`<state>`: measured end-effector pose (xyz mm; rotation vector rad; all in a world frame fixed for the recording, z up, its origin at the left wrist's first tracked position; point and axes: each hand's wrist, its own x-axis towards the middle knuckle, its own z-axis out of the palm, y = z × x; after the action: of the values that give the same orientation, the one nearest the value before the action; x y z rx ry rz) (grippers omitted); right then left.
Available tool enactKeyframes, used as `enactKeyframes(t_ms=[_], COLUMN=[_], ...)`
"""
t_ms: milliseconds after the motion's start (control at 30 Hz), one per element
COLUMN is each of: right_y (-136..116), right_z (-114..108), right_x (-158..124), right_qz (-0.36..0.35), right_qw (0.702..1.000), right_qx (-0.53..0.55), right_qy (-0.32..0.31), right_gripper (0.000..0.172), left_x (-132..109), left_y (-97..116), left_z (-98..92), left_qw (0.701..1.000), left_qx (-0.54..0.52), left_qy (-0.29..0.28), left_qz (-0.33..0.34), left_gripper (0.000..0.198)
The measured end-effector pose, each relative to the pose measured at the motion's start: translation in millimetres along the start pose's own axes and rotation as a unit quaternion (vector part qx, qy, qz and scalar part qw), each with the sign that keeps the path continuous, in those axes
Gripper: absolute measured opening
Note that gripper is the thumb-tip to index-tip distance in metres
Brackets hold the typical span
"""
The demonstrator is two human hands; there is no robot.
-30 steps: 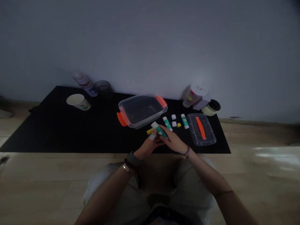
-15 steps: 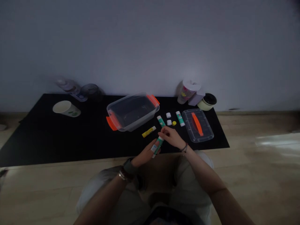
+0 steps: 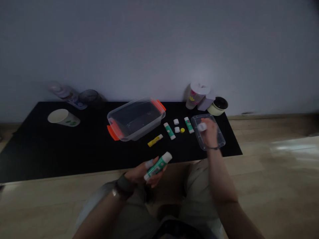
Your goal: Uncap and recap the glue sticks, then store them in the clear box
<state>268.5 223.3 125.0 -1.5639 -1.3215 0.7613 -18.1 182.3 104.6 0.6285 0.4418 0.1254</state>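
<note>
My left hand (image 3: 141,174) is shut on a green-and-white glue stick (image 3: 158,166), just off the mat's near edge, and a pale cap or band (image 3: 149,163) sits on one finger. My right hand (image 3: 210,132) hangs over a transparent lid (image 3: 219,141) with an orange handle, hiding most of that handle. A small white cap (image 3: 201,126) shows at its fingertips, slightly blurred. Nearby lie two green glue sticks (image 3: 169,131) (image 3: 189,125), two white caps (image 3: 176,121) (image 3: 177,129), a yellow cap (image 3: 182,130) and a yellow glue stick (image 3: 155,140).
A transparent box (image 3: 136,119) with orange handles stands on the black mat (image 3: 74,149). A paper cup (image 3: 63,118) lies on its side at left. A bottle, dark glass, lidded cup and pale green pot (image 3: 218,106) line the wall.
My right hand has moved right, from the glue stick to above the lid, with a white cap at its fingertips. My left hand has drawn the glue stick back toward me.
</note>
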Motion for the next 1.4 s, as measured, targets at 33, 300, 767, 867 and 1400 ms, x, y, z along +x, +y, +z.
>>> enactKeyframes(t_ms=[33,300,767,867,1400], right_y=[7,47,50,51,29], right_z=[-13,2,29,27,17], right_x=[7,10,20,22,-15], right_qz=[0.003,0.061,-0.017,-0.036,-0.104], right_qw=[0.998,0.954,0.943,0.952,0.961], right_qx=[0.006,-0.281,-0.326,-0.3,-0.232], right_qy=[0.061,-0.083,-0.063,-0.054,-0.112], right_gripper=[0.052,0.015,0.016,0.015,0.016], left_x=[0,43,69,76,-62], left_y=[-3,-17,10,23,-75], left_z=[-4.0,-49.5,-33.4,-30.2,7.0], left_qw=[1.0,0.845,0.481,0.48,0.603], left_qx=[0.014,0.365,0.72,0.711,0.533], left_qy=[0.025,0.387,0.5,0.513,0.579], left_qz=[0.012,0.059,-0.008,0.022,0.128], left_gripper=[0.063,0.05,0.032,0.033,0.036])
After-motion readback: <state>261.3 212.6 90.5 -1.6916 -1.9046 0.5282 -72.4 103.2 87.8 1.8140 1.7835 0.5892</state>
